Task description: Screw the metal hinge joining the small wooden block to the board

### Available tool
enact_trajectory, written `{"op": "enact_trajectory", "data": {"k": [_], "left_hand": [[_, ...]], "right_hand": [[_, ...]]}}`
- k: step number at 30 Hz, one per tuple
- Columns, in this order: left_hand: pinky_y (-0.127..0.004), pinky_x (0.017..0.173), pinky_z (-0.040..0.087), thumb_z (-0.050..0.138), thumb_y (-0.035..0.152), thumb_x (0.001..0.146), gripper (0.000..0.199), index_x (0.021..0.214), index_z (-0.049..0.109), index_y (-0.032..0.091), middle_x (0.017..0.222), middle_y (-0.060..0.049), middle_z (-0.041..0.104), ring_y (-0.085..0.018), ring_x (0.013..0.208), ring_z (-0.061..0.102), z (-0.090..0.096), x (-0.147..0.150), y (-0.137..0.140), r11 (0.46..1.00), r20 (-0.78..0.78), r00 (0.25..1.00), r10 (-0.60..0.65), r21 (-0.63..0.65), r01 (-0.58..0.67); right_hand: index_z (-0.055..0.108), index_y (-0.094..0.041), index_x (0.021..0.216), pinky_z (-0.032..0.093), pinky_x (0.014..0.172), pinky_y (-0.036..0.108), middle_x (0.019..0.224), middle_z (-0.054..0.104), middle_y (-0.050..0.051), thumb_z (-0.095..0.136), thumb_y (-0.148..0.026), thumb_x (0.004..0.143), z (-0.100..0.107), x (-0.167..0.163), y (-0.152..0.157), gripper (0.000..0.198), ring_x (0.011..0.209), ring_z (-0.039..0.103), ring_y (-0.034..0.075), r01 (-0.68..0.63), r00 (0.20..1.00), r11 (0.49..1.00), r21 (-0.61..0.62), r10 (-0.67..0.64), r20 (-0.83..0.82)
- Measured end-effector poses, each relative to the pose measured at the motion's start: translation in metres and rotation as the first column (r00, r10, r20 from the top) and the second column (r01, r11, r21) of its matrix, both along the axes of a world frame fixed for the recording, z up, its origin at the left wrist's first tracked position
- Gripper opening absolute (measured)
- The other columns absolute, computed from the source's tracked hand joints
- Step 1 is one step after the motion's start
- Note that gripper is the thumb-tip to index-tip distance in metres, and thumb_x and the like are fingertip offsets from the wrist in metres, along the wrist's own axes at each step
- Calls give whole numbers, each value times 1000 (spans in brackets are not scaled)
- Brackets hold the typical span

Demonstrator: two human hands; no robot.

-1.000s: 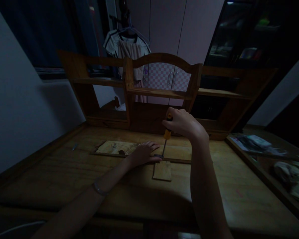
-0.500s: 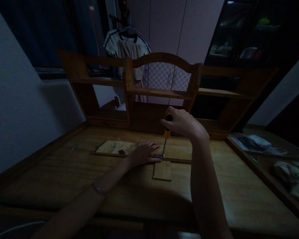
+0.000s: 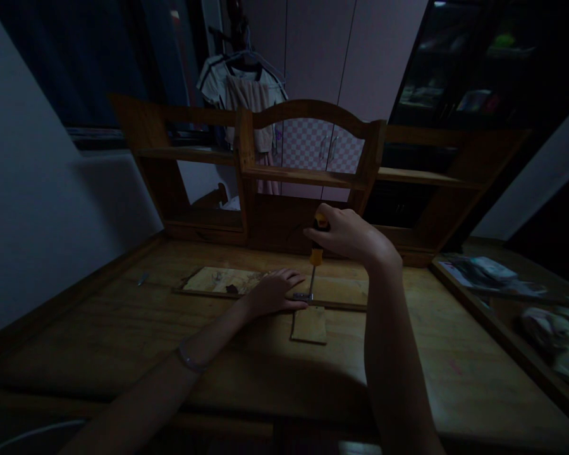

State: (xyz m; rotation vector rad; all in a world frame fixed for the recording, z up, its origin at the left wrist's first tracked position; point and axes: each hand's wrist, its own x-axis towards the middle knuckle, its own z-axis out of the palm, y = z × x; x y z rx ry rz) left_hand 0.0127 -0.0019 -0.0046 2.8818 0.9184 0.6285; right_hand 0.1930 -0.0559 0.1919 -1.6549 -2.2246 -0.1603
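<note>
My right hand [image 3: 344,232] is closed around the yellow and black handle of a screwdriver [image 3: 316,256], held nearly upright. Its shaft runs down to a small metal piece [image 3: 302,296], perhaps a hinge or bracket, at the near edge of a long wooden board [image 3: 341,292]. My left hand [image 3: 277,291] lies on this board with fingers stretched out and spread, its thumb and fingertips close beside the metal piece. A small square wooden piece [image 3: 309,325] lies on the near side, against or just by the long board. The screw tip is too dark to make out.
A wooden desk [image 3: 246,379] bears the work, with a wooden shelf unit [image 3: 308,179] along its back. A small metal object [image 3: 143,279] lies at the left. Beyond the right edge are papers [image 3: 490,270] and a cloth-like bundle [image 3: 559,341].
The screwdriver handle has turned a little in my right hand, showing more yellow at its top. My right wrist has shifted slightly; my left hand keeps its place.
</note>
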Motion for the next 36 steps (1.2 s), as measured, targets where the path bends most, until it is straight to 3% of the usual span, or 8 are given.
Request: {"op": "enact_trajectory", "data": {"k": [4,8,14,21,29,36], "left_hand": [[-36,97,45,62,62,81,67,135,50,24,129,-8,56,-25,116,53,0,-1,-2,1000,9,1000,-5,5,5],[-37,97,45,63,61,80,68,136,49,24,130,-9,55,-27,117,53,2,-1,-2,1000,5,1000,2,0,-2],[-37,99,45,62,60,81,66,135,49,23,130,-9,55,-26,117,53,2,0,-2,1000,-8,1000,-10,-1,10],[-38,100,44,64,58,80,70,138,46,23,130,-10,54,-27,118,52,6,-2,-7,1000,-8,1000,-11,3,11],[-42,101,44,62,47,79,69,141,42,24,136,-10,51,-29,120,51,11,-4,-10,999,-52,998,-48,-2,48],[-43,108,38,61,28,72,74,143,38,20,139,-12,48,-30,127,46,10,-5,-11,997,-58,996,-68,17,69]], "right_hand": [[56,-21,108,42,79,30,100,67,9,52,-41,84,3,1,-5,32,93,61,24,-56,997,998,-12,55,-55],[57,-20,107,43,73,29,96,67,9,50,-38,85,5,0,-7,29,87,62,23,-30,999,999,-37,28,-43],[57,-19,101,43,74,31,97,68,12,47,-49,86,3,2,-2,35,91,63,27,47,999,998,-31,-47,10],[57,-20,100,43,79,30,103,67,10,49,-40,84,6,0,-6,27,95,61,24,-45,998,999,-9,44,-46],[58,-18,99,42,72,32,96,68,13,47,-49,86,3,0,-3,35,87,62,26,72,997,997,2,-72,30],[60,-21,99,42,76,28,98,68,7,49,-41,85,8,0,-8,27,89,61,21,-51,997,999,-11,51,-60]]}}
